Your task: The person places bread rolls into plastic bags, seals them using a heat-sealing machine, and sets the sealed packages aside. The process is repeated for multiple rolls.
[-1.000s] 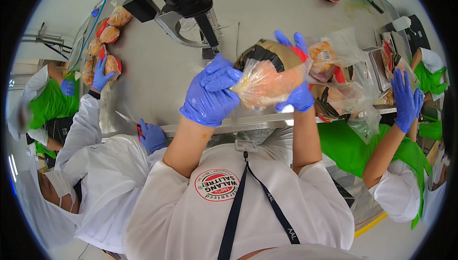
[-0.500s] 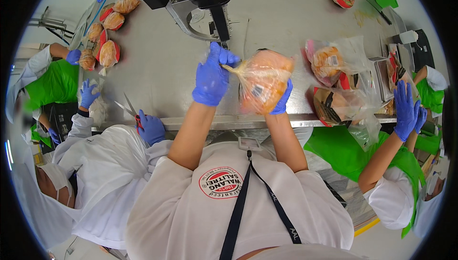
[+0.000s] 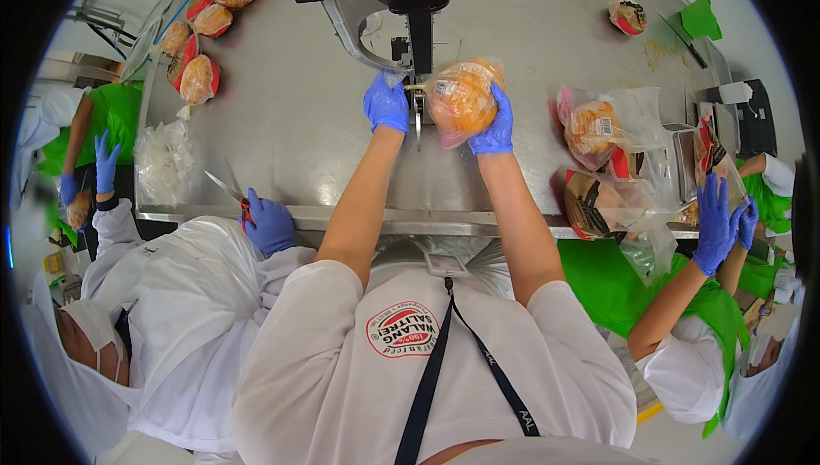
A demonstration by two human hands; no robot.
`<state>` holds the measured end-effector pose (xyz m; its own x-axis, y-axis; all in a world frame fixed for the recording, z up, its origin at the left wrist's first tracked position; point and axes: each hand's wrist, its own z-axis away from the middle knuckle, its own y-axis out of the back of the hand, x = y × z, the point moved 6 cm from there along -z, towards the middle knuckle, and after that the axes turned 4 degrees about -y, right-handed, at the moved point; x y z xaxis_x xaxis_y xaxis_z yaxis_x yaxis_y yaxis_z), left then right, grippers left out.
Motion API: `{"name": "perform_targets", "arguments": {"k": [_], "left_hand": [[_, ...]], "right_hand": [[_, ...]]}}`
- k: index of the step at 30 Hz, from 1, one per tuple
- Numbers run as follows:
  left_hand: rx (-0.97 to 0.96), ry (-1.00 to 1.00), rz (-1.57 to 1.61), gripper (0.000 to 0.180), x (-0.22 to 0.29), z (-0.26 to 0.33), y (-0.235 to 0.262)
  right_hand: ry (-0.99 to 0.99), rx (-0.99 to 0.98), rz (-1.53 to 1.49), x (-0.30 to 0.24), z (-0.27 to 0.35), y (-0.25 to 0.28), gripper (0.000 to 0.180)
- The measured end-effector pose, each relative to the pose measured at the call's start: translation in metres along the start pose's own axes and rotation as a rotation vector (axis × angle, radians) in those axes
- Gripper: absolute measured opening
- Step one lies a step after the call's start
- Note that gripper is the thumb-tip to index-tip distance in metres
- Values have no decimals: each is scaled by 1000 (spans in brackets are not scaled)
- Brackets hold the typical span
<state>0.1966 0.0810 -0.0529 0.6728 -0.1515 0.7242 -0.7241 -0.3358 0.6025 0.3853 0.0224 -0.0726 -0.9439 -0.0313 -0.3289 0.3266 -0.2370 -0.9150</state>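
My gloved right hand [image 3: 494,126] is wrapped round the right side of a clear plastic bag of orange meat [image 3: 464,96], which looks like a whole chicken. The bag's twisted neck [image 3: 416,87] points left and lies across the narrow metal part of a black and silver bench machine [image 3: 408,25]. At the left of that part, my gloved left hand [image 3: 387,105] is closed on the loose end of the neck. Its fingertips are partly hidden against the machine.
Several bagged chickens [image 3: 199,79] lie at the far left of the steel table [image 3: 299,149]. More packed bags [image 3: 591,132] lie right, near a co-worker's gloved hands [image 3: 717,222]. A left-side co-worker holds scissors [image 3: 224,185]. A knife [image 3: 692,51] lies far right.
Both my hands have moved forward with the bag, bringing its neck into the machine's metal part. At the left, a co-worker has taken one bagged chicken off the table.
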Motion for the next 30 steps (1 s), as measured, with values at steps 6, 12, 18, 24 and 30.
{"name": "perform_targets", "arguments": {"k": [6, 12, 18, 24, 30], "left_hand": [[-91, -55, -284, 23, -8, 1, -6], [-42, -94, -214, 27, -4, -1, 0], [-200, 252, 109, 31, -14, -8, 3], [-407, 570, 872, 27, 3, 38, 15], [-755, 377, 474, 28, 2, 77, 83]], "right_hand": [[-119, -22, -43, 15, -11, 24, 50], [-106, 40, -11, 15, -8, 19, 49], [-209, -65, -154, 22, -9, 12, 45], [-239, -227, -70, 5, 26, -5, 46], [-81, -184, 365, -8, 103, -70, 72]]}}
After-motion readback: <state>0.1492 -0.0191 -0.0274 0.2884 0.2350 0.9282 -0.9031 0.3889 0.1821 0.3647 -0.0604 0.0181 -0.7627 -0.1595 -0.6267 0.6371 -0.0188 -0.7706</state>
